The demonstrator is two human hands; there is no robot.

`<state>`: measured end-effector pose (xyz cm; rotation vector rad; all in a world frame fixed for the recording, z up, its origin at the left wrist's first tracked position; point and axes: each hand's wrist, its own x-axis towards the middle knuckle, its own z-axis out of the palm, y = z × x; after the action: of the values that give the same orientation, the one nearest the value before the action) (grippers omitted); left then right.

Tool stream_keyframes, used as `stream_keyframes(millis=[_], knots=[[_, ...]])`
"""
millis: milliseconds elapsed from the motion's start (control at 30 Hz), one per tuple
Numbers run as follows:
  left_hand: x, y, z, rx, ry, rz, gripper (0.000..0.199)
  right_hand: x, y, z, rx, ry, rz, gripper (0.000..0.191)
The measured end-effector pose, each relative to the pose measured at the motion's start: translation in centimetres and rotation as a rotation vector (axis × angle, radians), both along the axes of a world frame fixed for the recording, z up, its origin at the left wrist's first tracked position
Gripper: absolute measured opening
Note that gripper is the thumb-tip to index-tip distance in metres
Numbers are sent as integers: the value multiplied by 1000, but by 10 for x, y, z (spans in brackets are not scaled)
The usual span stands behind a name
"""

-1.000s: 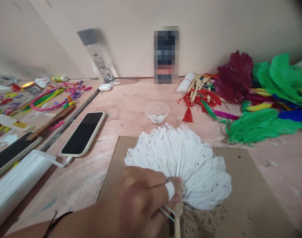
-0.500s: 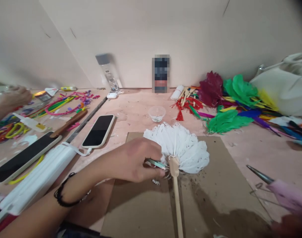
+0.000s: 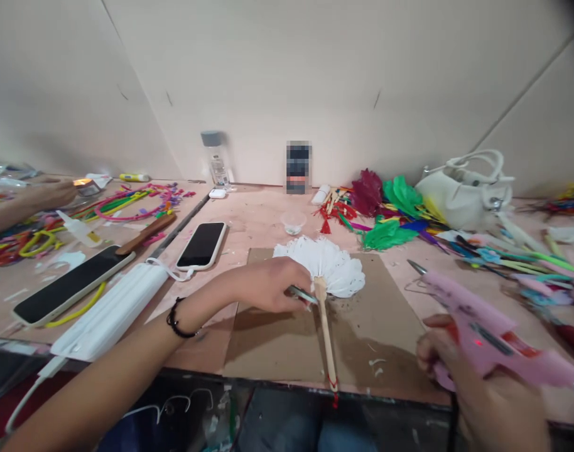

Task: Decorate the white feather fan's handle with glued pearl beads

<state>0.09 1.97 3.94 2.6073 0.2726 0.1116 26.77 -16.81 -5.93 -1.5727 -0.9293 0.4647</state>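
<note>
The white feather fan (image 3: 325,270) lies flat on a sheet of brown cardboard (image 3: 385,326) near the front middle of the surface (image 3: 259,220). Its long axis runs from far to near: the spread feathers point away toward the wall, and the wooden handle (image 3: 325,339) points back toward the person, its end reaching the cardboard's near edge. The left hand (image 3: 268,285) rests on the cardboard at the fan's base, fingers (image 3: 294,285) pinched on a thin greenish object (image 3: 302,294) that touches the junction of feathers and handle. The right hand (image 3: 475,383), low at the right, is clenched around a pink glue gun (image 3: 475,326), nozzle pointing up and left, well apart from the fan. A phone (image 3: 202,245) lies left of the cardboard. Coloured feathers (image 3: 390,213) are heaped beyond it.
</note>
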Motion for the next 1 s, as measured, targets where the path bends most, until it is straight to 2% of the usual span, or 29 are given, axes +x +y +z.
stream_keyframes(millis=[100,200,333,467,567,700,1000], knots=[[0,-16,10,-92,-116,54,10,-26,3,8,36,-11,-61,45],[-2,-45,10,-198,-224,188,9,-53,6,11,97,-5,36,38],[-5,-86,-10,-247,-411,400,8,-80,8,12,176,84,197,30],[-1,-109,-36,-114,-586,517,7,-92,12,7,306,210,307,30],[3,-114,-52,-5,-677,540,10,-94,14,3,306,214,306,31],[4,-112,-66,75,-738,487,15,-94,16,4,248,152,291,31],[2,-110,-70,88,-738,471,12,-95,18,6,270,107,270,27]])
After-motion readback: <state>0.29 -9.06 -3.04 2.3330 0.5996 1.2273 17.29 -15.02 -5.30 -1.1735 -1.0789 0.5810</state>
